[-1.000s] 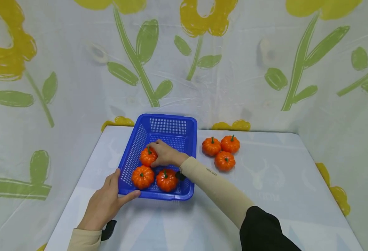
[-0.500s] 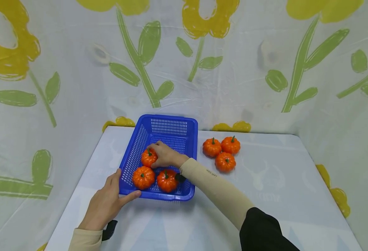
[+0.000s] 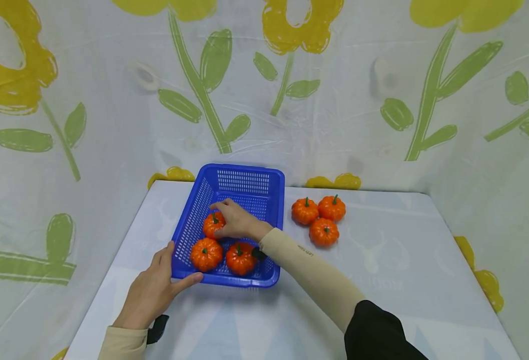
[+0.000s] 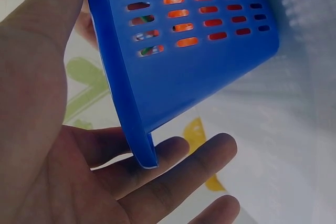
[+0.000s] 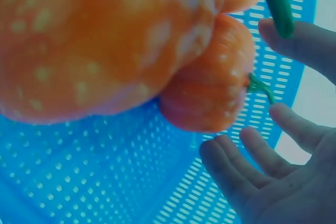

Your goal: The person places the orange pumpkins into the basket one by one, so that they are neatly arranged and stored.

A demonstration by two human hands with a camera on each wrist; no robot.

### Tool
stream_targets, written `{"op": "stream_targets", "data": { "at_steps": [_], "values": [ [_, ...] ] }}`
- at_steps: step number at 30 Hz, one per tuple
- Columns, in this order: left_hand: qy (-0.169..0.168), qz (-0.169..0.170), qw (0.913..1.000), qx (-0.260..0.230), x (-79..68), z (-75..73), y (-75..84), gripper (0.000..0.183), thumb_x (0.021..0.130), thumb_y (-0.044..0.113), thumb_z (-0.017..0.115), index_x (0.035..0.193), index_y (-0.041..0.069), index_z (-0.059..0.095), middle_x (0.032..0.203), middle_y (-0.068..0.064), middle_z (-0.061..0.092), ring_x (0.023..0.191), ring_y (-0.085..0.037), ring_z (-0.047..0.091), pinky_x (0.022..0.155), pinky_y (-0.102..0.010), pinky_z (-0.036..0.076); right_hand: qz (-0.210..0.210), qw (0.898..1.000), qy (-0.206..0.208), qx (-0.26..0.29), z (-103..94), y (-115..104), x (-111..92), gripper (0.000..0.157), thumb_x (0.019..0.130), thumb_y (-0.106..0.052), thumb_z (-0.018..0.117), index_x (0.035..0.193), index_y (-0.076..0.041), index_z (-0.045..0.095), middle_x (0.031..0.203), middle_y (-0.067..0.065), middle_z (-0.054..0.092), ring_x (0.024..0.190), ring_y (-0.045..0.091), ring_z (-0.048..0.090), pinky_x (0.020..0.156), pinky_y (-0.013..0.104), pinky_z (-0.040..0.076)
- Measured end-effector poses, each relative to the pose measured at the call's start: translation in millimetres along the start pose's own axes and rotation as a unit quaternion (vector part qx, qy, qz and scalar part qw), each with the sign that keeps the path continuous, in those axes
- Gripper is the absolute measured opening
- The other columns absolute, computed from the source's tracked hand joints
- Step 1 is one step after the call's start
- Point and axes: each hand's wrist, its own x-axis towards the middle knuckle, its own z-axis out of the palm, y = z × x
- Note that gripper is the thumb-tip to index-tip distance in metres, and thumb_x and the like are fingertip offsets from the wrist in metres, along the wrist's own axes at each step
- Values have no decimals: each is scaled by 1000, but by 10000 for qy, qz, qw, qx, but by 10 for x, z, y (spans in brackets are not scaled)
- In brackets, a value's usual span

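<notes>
A person's right hand (image 3: 239, 220) eases off a small orange pumpkin (image 3: 209, 228) just beyond its fingertips in a blue basket (image 3: 275, 200), the thumb a little higher than it was half a second earlier, while the pumpkin stays in place. The right wrist view shows that hand's thumb and fingers spread apart beside the stem, clamped on nothing; whether a fingertip brushes the pumpkin cannot be told. The release suggests this pumpkin is settled and the hand free of it. The left hand (image 3: 149, 290), fingers extended, braces the basket's near corner. Between the hands lies a second pumpkin (image 3: 206, 255), with a third pumpkin (image 3: 239, 260) beside the right wrist. On the desk (image 3: 426, 280), to the right hand's right and outside the basket, sit three more pumpkins (image 3: 324, 232)
</notes>
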Motion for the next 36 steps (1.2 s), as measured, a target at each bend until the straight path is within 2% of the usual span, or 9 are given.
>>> {"op": "stream_targets", "data": {
  "at_steps": [3,9,15,20,27,36],
  "values": [
    [-19,-22,10000,-2,-2,5,-4,129,79,84,56,157,-9,15,151,-40,29,123,-60,49,93,-68,48,-34,10000,29,89,-30,-32,-43,70,91,-29,78,152,-17,46,153,12,40,130,23,51,109,41,47],
    [-9,-54,10000,-30,-7,-1,-12,128,79,83,57,157,-8,15,151,-40,29,124,-60,48,93,-69,48,-367,9985,238,338,-148,-90,-169,68,91,-28,77,151,-15,47,152,10,41,133,24,49,110,39,46],
    [-5,-78,10000,-47,-8,-12,-21,127,80,83,58,158,-8,15,152,-40,29,125,-60,46,93,-70,47,-539,9974,415,247,-284,-123,-326,66,92,-33,76,151,-20,47,153,8,41,136,22,46,111,39,44],
    [10,-15,10000,-64,-1,-19,-23,128,79,83,57,158,-8,15,152,-40,28,125,-61,46,93,-70,47,-623,9959,599,254,-376,-90,-445,65,93,-33,76,150,-20,48,153,5,43,138,21,45,113,41,43],
    [-4,20,10000,-78,-1,-30,-14,127,79,83,58,157,-8,16,152,-40,29,125,-60,47,94,-70,46,-825,9905,1028,398,-479,-23,-628,62,92,-35,76,147,-21,51,149,4,47,131,19,51,108,37,47],
    [-96,-58,9999,-114,2,-32,6,130,77,86,56,158,-8,14,153,-39,27,126,-60,46,95,-70,46,-946,9853,1403,216,-663,6,-942,62,91,-30,78,146,-19,52,150,3,45,138,19,44,111,38,44]
  ]
}}
